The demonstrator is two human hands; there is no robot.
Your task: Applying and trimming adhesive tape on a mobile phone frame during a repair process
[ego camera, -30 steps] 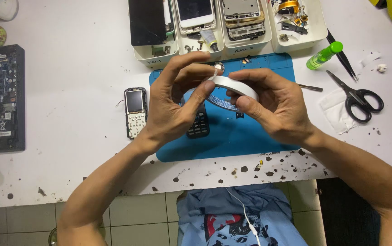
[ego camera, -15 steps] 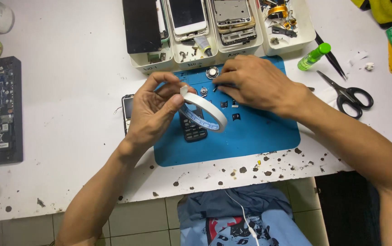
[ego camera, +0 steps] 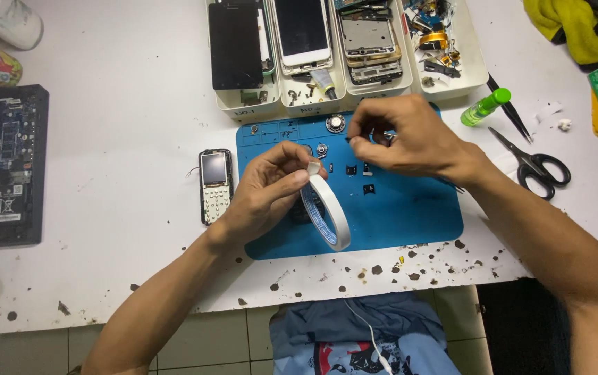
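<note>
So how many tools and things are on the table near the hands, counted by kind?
Tape rolls: 1, held in the left hand
Scissors: 1
Tweezers: 1
Green bottles: 1
Small keypad phones: 1
Blue mats: 1
White trays: 4
Total: 10

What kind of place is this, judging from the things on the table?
Probably a phone repair bench. White trays hold dismantled phones and small parts, a blue work mat carries loose components, and an opened keypad phone lies beside it. The left hand holds a roll of tape.
</note>
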